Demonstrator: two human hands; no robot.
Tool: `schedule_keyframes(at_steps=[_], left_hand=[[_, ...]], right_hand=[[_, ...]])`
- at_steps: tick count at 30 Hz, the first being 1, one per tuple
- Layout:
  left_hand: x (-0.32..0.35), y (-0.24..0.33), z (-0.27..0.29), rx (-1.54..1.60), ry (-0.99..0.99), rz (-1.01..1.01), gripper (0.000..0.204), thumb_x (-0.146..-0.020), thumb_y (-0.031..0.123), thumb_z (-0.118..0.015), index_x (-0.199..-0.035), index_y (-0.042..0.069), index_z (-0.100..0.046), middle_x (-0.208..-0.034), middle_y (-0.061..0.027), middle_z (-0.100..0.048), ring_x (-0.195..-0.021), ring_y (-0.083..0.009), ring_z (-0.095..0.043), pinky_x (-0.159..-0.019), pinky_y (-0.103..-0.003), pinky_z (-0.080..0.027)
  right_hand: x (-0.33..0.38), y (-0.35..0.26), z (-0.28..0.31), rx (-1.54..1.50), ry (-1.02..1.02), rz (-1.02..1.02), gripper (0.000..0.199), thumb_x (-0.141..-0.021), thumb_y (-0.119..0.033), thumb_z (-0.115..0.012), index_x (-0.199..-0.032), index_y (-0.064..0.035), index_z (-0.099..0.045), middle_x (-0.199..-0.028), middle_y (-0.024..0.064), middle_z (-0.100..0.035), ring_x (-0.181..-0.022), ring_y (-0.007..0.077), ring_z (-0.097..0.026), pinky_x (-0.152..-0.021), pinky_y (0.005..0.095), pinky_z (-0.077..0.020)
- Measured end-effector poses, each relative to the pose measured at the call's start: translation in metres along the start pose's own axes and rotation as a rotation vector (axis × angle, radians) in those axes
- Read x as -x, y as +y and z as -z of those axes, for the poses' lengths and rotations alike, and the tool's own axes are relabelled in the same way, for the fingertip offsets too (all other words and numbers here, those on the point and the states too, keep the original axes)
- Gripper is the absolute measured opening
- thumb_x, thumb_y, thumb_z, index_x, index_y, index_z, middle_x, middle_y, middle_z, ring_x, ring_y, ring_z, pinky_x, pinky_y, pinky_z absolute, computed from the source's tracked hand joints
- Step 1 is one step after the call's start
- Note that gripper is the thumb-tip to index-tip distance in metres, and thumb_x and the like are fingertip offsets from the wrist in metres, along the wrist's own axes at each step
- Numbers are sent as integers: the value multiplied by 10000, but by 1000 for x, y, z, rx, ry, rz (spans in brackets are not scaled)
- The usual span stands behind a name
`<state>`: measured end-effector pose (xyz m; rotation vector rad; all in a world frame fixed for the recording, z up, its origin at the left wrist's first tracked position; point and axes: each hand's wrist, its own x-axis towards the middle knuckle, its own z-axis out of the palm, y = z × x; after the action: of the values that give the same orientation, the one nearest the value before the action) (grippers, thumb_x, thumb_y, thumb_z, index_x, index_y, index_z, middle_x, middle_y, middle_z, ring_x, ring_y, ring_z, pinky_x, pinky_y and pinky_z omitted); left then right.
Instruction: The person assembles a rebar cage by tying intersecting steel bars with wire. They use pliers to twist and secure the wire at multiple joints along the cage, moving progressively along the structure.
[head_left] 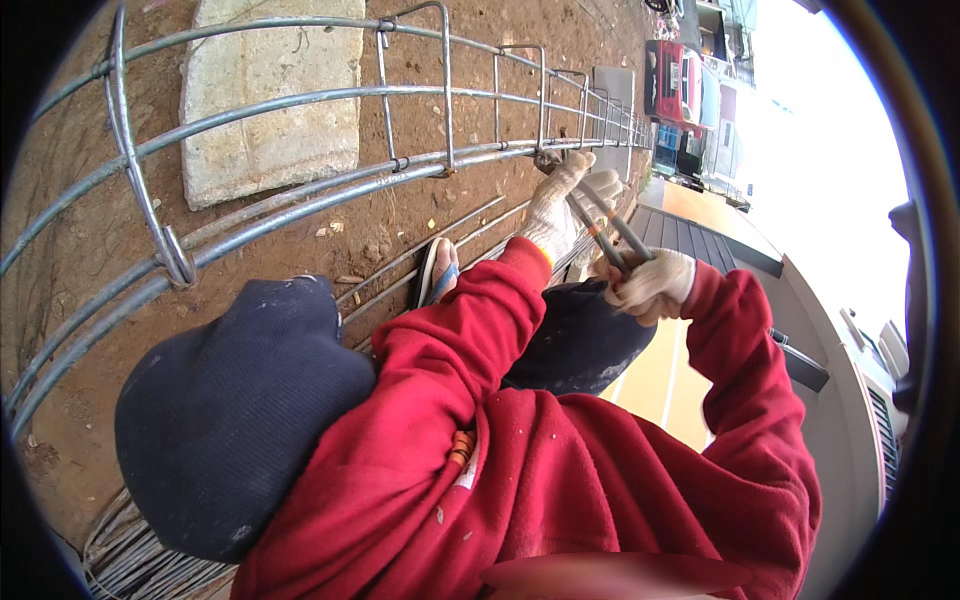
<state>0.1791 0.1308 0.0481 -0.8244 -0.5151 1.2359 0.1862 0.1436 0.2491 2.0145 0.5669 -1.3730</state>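
Note:
A steel rebar cage (330, 188) of long grey bars and bent square stirrups runs from the near left to the far centre. At its lower bars is my left hand (558, 205) in a white knit glove, the fingers closed around a spot by the tool's head; what they pinch is hidden. My right hand (655, 288), gloved too, grips the handles of steel pincers (606, 235) with grey and orange grips. The pincers' head points at the bar beside my left hand, and its jaws are mostly covered.
A pale concrete slab (270, 110) lies on the brown dirt under the cage. Loose bars (420, 250) rest near my sandalled foot (438, 270). At the lower left is a bundle of thin rods (135, 545). A red vehicle (680, 85) stands far off; a building (800, 400) is to the right.

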Motion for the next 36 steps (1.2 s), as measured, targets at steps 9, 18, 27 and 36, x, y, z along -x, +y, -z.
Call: schedule_keyframes(at_steps=[9,18,27,36], left_hand=[[-16,-16,-38,145,-6,-122,145,-951,277,-638,-922,135,-648,-566,48,-370,-512,-135,-385,-688,-380,-501],[-7,-17,-28,-98,191,-172,235,-882,260,-743,-755,124,-600,-590,22,-514,-493,-158,-501,-684,-399,-524],[-33,-25,15,84,480,-348,383,-921,169,-612,-629,173,-365,-516,41,-315,-395,-117,-279,-445,-355,-362],[-59,-2,75,-611,483,-295,379,-858,366,-767,-1124,139,-622,-914,-27,-635,-779,-175,-618,-717,-365,-536]], right_hand=[[24,12,-50,1352,1308,514,911,-543,-463,-909,-1259,-37,-540,-1116,176,-633,-974,377,-658,-839,388,-522],[-31,10,24,733,453,240,477,-798,-340,-785,-1087,12,-642,-800,119,-684,-738,236,-700,-624,379,-552],[-70,34,89,348,269,542,522,-835,-213,-773,-1240,25,-545,-893,91,-652,-635,170,-660,-538,310,-546],[-144,52,122,169,339,836,212,-932,-262,-681,-949,-59,-623,-727,-26,-554,-638,50,-506,-562,228,-401]])
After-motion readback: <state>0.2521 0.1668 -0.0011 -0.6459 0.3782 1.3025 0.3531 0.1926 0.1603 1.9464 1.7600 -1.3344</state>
